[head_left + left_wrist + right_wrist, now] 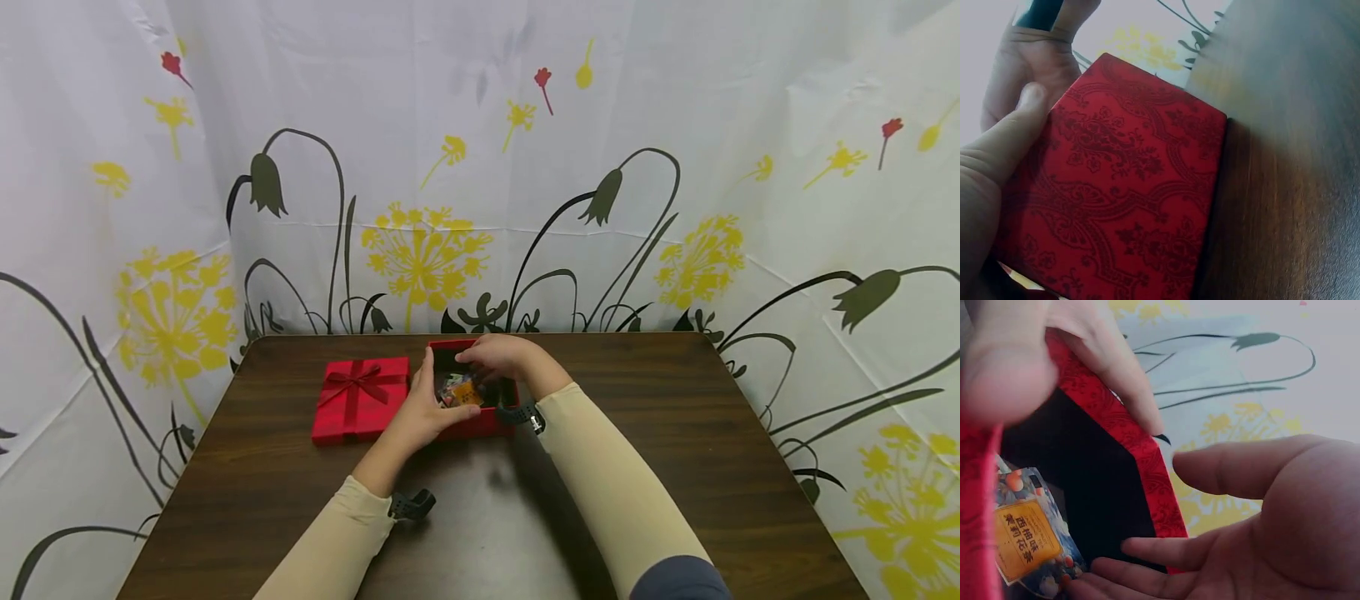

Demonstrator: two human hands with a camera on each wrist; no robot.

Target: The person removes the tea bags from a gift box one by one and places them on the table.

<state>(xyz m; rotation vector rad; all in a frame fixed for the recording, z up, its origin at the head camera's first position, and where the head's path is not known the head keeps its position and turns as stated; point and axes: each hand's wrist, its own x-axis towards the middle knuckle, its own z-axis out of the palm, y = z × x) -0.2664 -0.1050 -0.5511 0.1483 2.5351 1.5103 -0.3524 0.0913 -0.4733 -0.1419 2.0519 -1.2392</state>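
A red gift box (480,427), dark inside, stands uncovered near the table's back edge; its patterned outer wall (1116,169) fills the left wrist view. My left hand (422,408) grips the near left corner, thumb along the front wall and fingers at the left side. My right hand (504,357) reaches over the right side, fingers extended down inside and thumb apart from them, with nothing visible in its grasp. Inside lie small printed packets, one of them a blue sachet with an orange label (1029,540) and Chinese characters.
A red lid (360,404) with a darker ribbon bow lies flat just left of the box. The dark wooden table (660,417) reaches back to a white curtain (480,100) printed with flowers. Dark bands circle both wrists.
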